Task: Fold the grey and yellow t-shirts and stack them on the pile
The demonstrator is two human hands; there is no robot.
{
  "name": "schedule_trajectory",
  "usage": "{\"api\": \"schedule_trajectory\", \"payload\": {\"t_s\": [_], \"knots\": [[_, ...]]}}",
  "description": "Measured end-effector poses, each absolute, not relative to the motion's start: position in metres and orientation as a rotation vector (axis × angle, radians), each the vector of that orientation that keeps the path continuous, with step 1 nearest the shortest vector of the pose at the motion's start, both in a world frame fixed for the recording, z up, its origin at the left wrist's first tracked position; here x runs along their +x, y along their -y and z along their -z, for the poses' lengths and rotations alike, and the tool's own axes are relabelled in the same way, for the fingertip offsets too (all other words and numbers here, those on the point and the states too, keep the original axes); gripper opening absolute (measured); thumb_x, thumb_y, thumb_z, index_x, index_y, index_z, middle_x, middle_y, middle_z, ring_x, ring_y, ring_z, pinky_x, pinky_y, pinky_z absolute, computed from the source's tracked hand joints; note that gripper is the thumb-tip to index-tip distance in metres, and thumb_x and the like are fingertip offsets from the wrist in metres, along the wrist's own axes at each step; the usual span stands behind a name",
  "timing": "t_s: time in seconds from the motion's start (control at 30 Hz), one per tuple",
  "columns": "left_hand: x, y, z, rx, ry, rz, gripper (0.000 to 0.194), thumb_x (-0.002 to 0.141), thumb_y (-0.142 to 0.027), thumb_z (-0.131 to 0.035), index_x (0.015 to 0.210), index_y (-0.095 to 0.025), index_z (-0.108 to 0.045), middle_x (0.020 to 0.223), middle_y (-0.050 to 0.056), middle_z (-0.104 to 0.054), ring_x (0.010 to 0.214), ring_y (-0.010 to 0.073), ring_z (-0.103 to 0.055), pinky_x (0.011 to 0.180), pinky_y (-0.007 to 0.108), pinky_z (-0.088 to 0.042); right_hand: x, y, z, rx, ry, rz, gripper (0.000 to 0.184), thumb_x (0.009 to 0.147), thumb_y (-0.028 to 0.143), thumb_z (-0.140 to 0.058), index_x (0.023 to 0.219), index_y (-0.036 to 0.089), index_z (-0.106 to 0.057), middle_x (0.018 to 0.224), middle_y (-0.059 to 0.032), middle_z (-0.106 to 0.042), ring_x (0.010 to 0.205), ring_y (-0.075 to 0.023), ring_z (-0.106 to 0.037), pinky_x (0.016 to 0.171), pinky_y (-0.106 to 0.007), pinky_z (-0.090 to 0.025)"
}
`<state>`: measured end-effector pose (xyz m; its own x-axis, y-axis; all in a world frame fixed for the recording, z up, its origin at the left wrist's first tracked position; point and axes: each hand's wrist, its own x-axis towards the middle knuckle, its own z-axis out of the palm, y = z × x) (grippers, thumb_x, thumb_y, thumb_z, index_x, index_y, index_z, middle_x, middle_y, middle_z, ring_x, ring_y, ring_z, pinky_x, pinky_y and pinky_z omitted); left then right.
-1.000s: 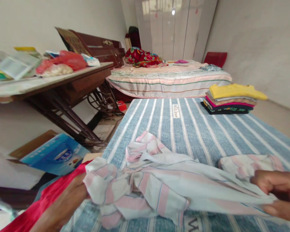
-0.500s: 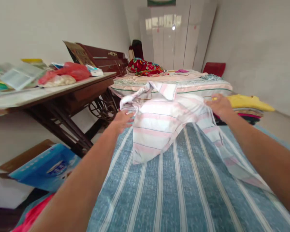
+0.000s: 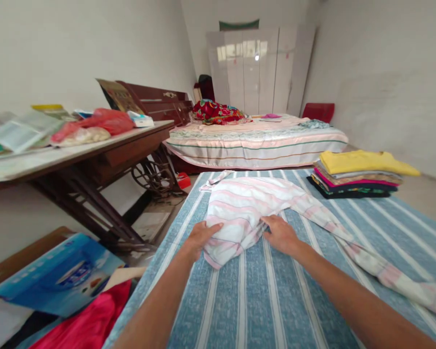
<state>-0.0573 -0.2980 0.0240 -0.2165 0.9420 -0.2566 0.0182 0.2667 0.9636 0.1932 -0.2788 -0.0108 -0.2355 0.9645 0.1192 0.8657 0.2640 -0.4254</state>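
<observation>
A white and pink striped long-sleeved shirt [image 3: 250, 196] lies partly bunched on the blue striped sheet [image 3: 254, 300]. One sleeve trails across the sheet toward the lower right. My left hand [image 3: 202, 238] pinches the shirt's left edge, thumb on top and the other fingers mostly hidden. On the other side, my right hand [image 3: 281, 234] grips the near hem, its fingertips tucked against the cloth. The shirt's near corner rests between and slightly below the two hands.
To the right sits a stack of folded clothes [image 3: 356, 182] topped by a yellow garment [image 3: 366, 162]. A sewing machine table [image 3: 131, 140] stands at the left, above a blue box [image 3: 63, 276] and red cloth [image 3: 90, 315]. Beyond is a bed [image 3: 257, 150].
The shirt has come down from the air onto the sheet. Both hands have moved nearer to me and closer together, the right one leftward from the shirt's far right side to its near hem.
</observation>
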Motion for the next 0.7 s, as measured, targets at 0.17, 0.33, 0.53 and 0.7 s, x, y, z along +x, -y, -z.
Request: {"api": "schedule_trajectory", "payload": {"t_s": [0.17, 0.33, 0.53, 0.7], "knots": [[-0.043, 0.293, -0.04, 0.823, -1.379, -1.226, 0.031, 0.047, -0.025, -0.08, 0.072, -0.011, -0.067, 0.064, 0.009, -0.069, 0.059, 0.0238, -0.063, 0.055, 0.033, -0.051, 0.175, 0.27, 0.011, -1.61, 2.092, -0.435, 0.018, 0.073, 0.013, -0.051, 0.081, 0.017, -0.067, 0.092, -0.0093, -0.064, 0.094, -0.0215, -0.056, 0.083, -0.029, -0.04], [-0.036, 0.332, -0.099, 0.94, -1.314, -1.493, 0.043, 0.055, -0.037, -0.076, 0.089, -0.014, -0.065, 0.067, 0.002, -0.068, 0.058, 0.0183, -0.062, 0.05, 0.025, -0.049, 0.224, 0.273, -0.03, -1.553, 1.783, -0.498, 0.026, 0.081, 0.023, -0.043, 0.088, 0.015, -0.066, 0.08, -0.005, -0.065, 0.075, -0.0184, -0.059, 0.069, -0.028, -0.045], [-0.027, 0.411, -0.075, 1.056, -1.429, -0.971, 0.032, 0.07, -0.047, -0.063, 0.063, -0.017, -0.057, 0.052, 0.002, -0.06, 0.04, 0.0128, -0.054, 0.037, 0.02, -0.038, 0.301, 0.339, -0.032, -1.242, 1.013, -1.051, 0.038, 0.067, 0.042, -0.07, 0.099, 0.022, -0.065, 0.094, -0.0032, -0.068, 0.08, -0.021, -0.063, 0.068, -0.031, -0.051], [-0.027, 0.417, -0.021, 0.846, -1.577, -0.84, 0.031, 0.064, -0.043, -0.068, 0.078, -0.016, -0.059, 0.076, 0.008, -0.066, 0.067, 0.0209, -0.064, 0.045, 0.024, -0.046, 0.306, 0.381, 0.014, -1.311, 0.701, -1.345, 0.049, 0.067, 0.039, -0.071, 0.113, 0.028, -0.058, 0.087, -0.0025, -0.07, 0.073, -0.0223, -0.066, 0.06, -0.031, -0.052]]}}
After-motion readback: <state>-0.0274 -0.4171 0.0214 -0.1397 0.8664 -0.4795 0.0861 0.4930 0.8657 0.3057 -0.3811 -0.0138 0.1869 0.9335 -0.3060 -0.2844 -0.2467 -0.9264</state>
